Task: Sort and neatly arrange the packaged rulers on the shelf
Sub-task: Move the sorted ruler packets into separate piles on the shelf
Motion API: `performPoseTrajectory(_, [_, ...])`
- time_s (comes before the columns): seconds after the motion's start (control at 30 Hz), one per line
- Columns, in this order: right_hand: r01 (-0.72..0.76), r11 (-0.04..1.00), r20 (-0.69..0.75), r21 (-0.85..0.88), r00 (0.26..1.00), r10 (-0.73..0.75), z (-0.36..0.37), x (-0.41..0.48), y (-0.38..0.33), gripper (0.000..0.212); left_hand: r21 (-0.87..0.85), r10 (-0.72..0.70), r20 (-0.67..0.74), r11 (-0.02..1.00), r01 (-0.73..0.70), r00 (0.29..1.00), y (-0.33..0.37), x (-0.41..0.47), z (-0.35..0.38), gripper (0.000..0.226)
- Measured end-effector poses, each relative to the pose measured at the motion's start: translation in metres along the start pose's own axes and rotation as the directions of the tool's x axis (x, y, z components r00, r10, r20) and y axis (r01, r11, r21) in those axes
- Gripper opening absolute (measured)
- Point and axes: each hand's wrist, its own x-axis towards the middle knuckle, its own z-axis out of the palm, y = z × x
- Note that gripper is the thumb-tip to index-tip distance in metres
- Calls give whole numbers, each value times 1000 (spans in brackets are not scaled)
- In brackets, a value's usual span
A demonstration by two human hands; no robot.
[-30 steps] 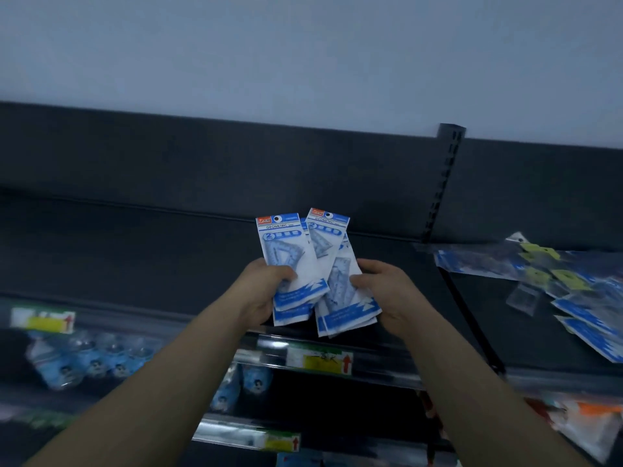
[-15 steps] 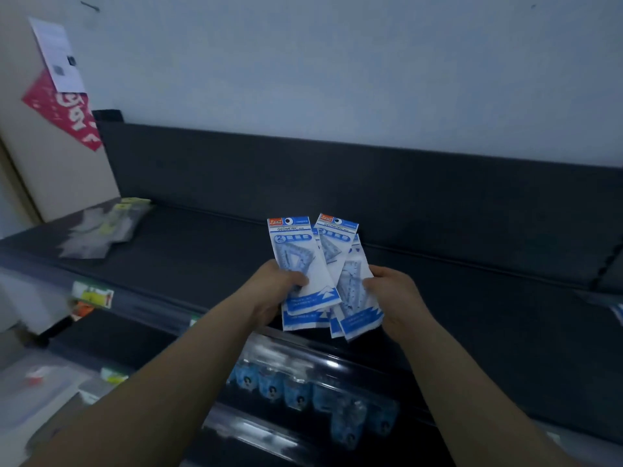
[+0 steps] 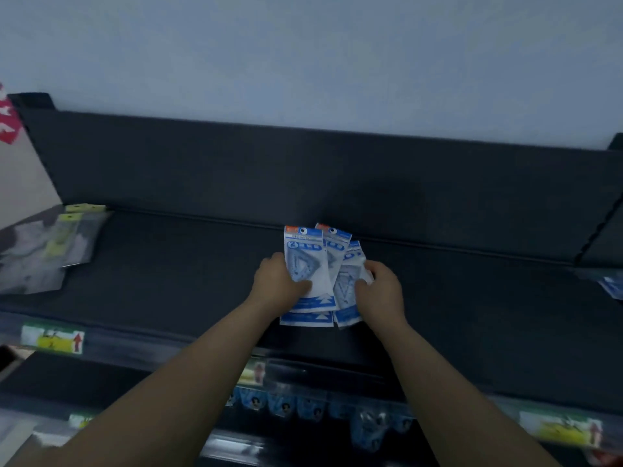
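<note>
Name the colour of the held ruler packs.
The ruler packs are white and blue; head view.

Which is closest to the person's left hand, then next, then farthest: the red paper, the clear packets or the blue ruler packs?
1. Blue ruler packs, held in the left hand.
2. Clear packets, left end of the shelf.
3. Red paper, far left, beyond them.

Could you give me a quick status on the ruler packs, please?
Left grip and right grip both holding the fanned ruler packs over the dark shelf. Packs uneven, not squared. Clear packets far left, nothing in the way.
</note>
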Motion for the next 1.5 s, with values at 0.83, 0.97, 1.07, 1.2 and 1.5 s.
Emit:
performPoseTrajectory(0.83, [-7, 743, -226, -670, 955, -194, -215, -47, 91, 40, 151, 591, 146, 779, -609, 793, 132, -70, 127, 34])
performPoseTrajectory(0.97, [-70, 716, -265, -694, 950, -163, -280, -36, 123, 41, 96, 628, 201, 751, -653, 752, 185, -75, 183, 36])
performPoseTrajectory(1.07, [-93, 694, -277, -713, 948, -157, -333, -25, 147, 39, 64, 625, 234, 754, -653, 745, 228, -77, 227, 36])
performPoseTrajectory(1.2, [-144, 664, -326, -734, 932, -158, -397, -13, 178, 36, 52, 621, 269, 754, -655, 736, 280, -73, 282, 37])
performPoseTrajectory(1.5, [-191, 527, -265, -828, 962, -67, -481, 29, 236, 43, 70, 573, 367, 768, -637, 732, 348, -31, 390, 37])
